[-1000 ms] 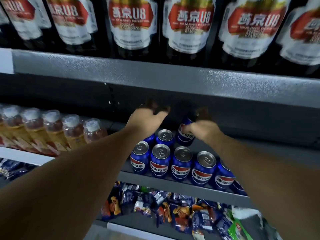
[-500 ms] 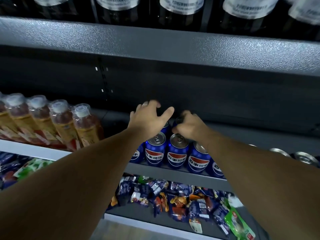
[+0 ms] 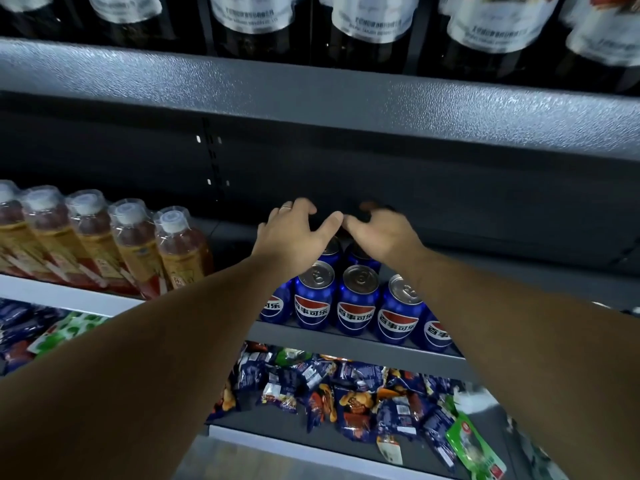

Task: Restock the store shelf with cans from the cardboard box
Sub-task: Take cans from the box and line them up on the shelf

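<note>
Neatly rowed cans point(image 3: 358, 303) labelled 百事可乐, left hand point(image 3: 294, 233), right hand point(image 3: 382, 235) above

I log one head-worn view: it looks forward and down onto the can shelf point(image 3: 346, 344), close above its front edge

Pale ring point(image 3: 286, 208) on left hand point(image 3: 294, 233), bare forearms point(image 3: 166, 334)

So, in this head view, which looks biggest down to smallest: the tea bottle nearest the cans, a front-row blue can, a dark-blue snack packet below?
1. tea bottle
2. blue can, slightly smaller
3. snack packet, smallest, though on a lower shelf, so distance may mislead
</note>
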Tool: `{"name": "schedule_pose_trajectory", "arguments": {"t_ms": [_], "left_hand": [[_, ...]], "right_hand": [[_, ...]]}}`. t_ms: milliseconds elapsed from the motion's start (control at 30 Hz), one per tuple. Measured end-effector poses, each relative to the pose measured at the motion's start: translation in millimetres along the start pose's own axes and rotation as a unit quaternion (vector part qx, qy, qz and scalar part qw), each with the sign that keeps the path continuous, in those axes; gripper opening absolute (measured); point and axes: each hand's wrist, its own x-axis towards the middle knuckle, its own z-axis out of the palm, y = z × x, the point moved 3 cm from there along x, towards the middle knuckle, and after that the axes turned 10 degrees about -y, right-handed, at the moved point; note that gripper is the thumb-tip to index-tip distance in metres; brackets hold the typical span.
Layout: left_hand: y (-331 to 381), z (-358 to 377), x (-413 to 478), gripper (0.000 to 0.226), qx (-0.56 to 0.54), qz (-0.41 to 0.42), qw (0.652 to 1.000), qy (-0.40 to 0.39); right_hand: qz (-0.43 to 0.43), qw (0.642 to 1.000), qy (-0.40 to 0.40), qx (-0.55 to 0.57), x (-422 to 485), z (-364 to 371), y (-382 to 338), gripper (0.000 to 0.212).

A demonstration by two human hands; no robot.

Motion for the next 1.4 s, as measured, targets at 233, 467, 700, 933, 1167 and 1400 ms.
{"name": "schedule_pose_trajectory", "arguments": {"t_ms": [233, 467, 700, 933, 1167, 1400], "left_hand": [[-19, -56, -32, 0.051, -0.036, 0.028, 0.995, 0.086], [-89, -118, -119, 0.036, 0.007, 0.032, 0.99, 0.139], [-189, -124, -213, 0.028, 0.027, -0.015, 0.99, 0.135], [-302, -24, -307, 0.023, 0.019, -0.116, 0.991, 0.071], [-381, 125, -390, 0.021, -0.018, -0.182, 0.983, -0.027], [-409, 274, -451, 0.031, -0.036, -0.204, 0.968, -0.145]], "right_hand": [[-0.132, 0.984, 0.111, 0.047, -25, 15, -74, 0.048], [-0.219, 0.962, 0.148, 0.065, -78, 94, -162, 0.033], [-0.202, 0.973, 0.068, 0.093, -125, 220, -199, 0.026], [-0.16, 0.982, -0.02, 0.099, -162, 382, -146, 0.024], [-0.097, 0.985, -0.128, 0.07, -203, 523, -34, 0.032], [-0.044, 0.981, -0.153, 0.113, -232, 597, 55, 0.034]]}}
